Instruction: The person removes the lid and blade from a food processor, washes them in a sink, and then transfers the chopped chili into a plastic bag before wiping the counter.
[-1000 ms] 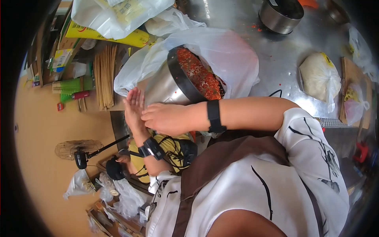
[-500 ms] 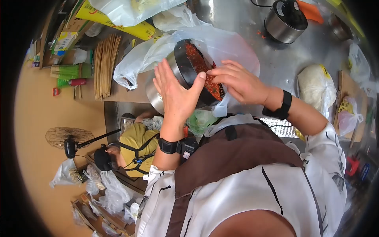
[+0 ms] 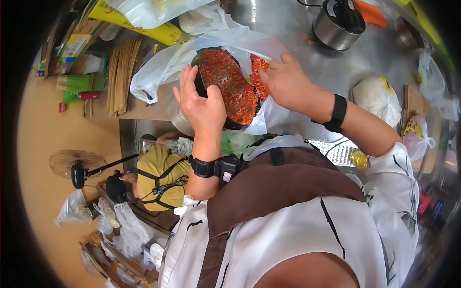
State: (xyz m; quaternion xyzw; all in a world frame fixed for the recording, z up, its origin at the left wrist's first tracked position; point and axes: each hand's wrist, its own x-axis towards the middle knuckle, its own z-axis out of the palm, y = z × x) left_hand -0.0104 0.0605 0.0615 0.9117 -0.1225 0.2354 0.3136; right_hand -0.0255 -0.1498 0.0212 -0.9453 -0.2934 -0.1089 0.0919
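Observation:
A round dark-rimmed metal bowl [image 3: 228,89], its inside coated with chopped red chili, is tilted on its side within the mouth of a white plastic bag [image 3: 161,69]. My left hand [image 3: 204,103] grips the bowl's left side, fingers along the outside and thumb over the rim. At the bowl's right, my right hand [image 3: 290,86] has its fingers bent and closed at the edge of the bag. Chopped red chili [image 3: 259,74] shows in the bag beside those fingers. The fingertips of the right hand are partly hidden.
A steel appliance with a black lid [image 3: 338,24] stands on the metal counter. Wooden skewers [image 3: 122,77] lie at left, and a knotted bag with pale contents [image 3: 377,98] sits at right. Another person in a yellow shirt [image 3: 161,173] is below left, near a fan [image 3: 77,165].
The bowl has turned so that its chili-coated inside faces me more. My right hand has moved right and up, off the bowl's rim, and more chili shows in the bag.

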